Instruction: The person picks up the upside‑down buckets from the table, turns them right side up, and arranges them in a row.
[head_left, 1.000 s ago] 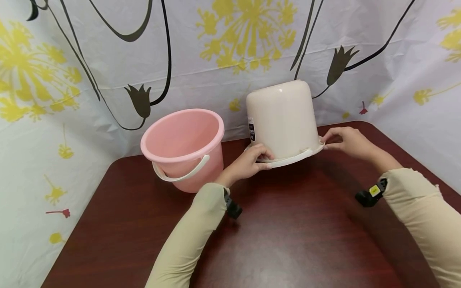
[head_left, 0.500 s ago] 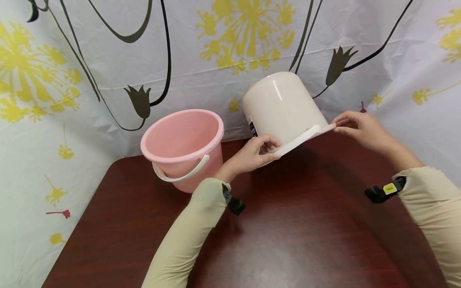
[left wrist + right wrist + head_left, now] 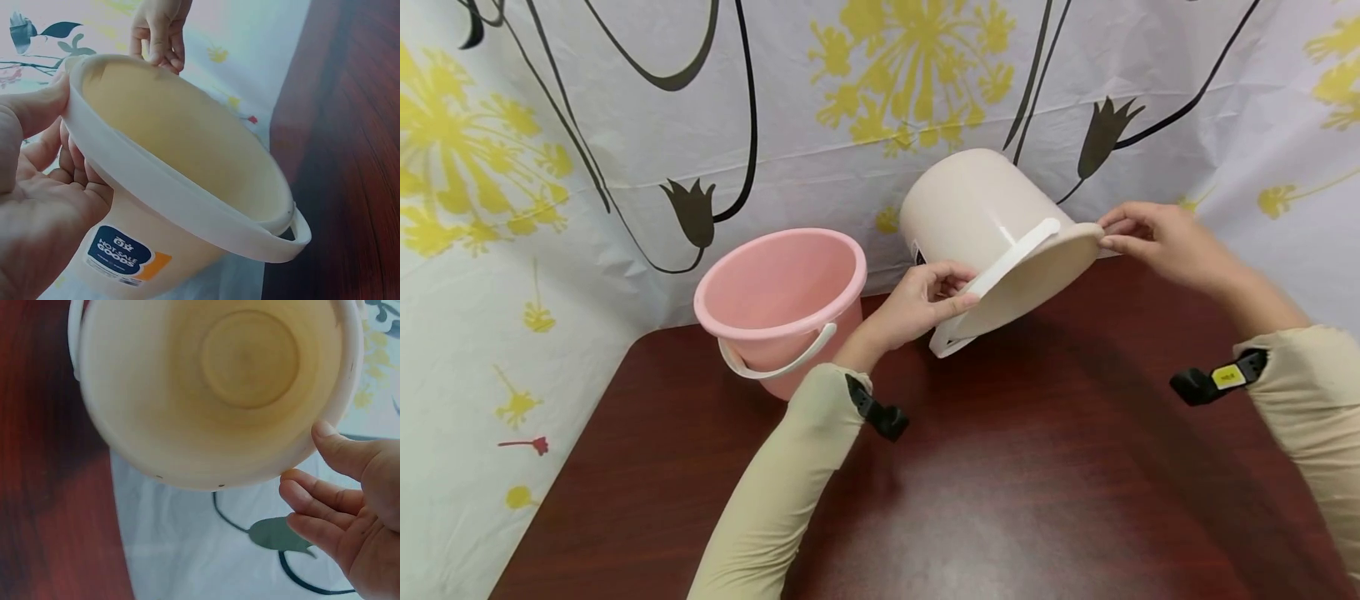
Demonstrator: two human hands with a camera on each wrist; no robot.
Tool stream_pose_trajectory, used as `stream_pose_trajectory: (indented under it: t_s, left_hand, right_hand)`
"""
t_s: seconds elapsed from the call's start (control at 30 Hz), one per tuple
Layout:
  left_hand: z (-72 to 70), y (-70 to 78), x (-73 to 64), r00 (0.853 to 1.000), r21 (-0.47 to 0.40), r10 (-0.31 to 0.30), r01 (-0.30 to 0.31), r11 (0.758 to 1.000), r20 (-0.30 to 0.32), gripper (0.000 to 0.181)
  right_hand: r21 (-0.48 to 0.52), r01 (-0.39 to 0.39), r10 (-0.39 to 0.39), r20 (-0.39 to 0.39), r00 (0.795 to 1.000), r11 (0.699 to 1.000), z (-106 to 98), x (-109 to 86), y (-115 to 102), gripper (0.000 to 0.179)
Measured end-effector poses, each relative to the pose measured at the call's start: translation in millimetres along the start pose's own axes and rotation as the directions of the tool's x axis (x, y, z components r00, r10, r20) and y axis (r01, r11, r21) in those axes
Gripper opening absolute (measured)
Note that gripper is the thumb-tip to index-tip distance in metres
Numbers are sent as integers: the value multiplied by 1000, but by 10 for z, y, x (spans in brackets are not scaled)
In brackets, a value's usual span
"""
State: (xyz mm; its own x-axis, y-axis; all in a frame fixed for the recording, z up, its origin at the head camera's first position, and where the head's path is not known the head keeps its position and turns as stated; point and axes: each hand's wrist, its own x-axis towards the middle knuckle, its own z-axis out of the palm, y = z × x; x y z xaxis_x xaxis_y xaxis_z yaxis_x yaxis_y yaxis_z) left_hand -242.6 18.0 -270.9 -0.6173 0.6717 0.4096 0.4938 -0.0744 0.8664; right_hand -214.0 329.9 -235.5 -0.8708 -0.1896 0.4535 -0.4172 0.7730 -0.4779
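A cream bucket (image 3: 970,208) is tilted on its side at the back of the table, its mouth facing forward and down to the right. Its white handle (image 3: 187,206) lies along the rim. My left hand (image 3: 921,304) pinches the rim and handle on the left, thumb outside and fingers behind. On the opposite side my right hand (image 3: 1172,242) pinches the rim between thumb and fingertips, as the right wrist view shows. The bare inside (image 3: 250,362) of the bucket shows there. A blue and orange label (image 3: 125,256) is on its wall.
Left of the cream bucket, a pink bucket (image 3: 782,292) stands upright with its white handle hanging down in front. Both rest areas are on a dark red-brown table (image 3: 1015,467). A patterned white curtain (image 3: 820,100) hangs close behind the table.
The cream bucket has turned from nearly upside down to lying tilted, its mouth swinging up toward the front. My right hand has risen with the rim; the pink bucket has stayed put.
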Motion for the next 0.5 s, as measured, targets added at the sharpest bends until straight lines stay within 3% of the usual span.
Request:
stream_pose_trajectory:
  t_s: [0.3, 0.5]
  left_hand:
    - [-2, 78, -26, 999, -176, -17, 9, 984, -44, 24]
    - [3, 107, -26, 993, -269, -68, 41, 962, -91, 19]
  right_hand:
    - [-190, 30, -20, 51, 998, 981, -160, 132, -166, 19]
    - [-242, 53, -42, 47, 998, 969, -215, 211, -254, 22]
